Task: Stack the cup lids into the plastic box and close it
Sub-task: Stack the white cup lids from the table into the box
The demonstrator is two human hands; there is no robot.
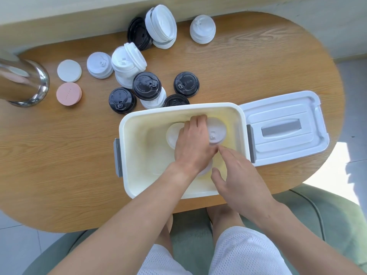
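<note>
Two bare hands work inside an open white rectangular plastic box on an oval wooden table. The left hand reaches deep in, fingers curled down over white plastic cup lids on the box floor, apparently seating a stack; how firmly it grips is hidden. The right hand hovers beside it, fingers loosely spread and holding nothing, likely ready to steady the pile. The box's white handled cover lies flat just right of it, clear of the loading. More white lids and black lids wait scattered behind the box, near a pink disc and a steel vessel. Embossed lettering on the black lids is unreadable.
</note>
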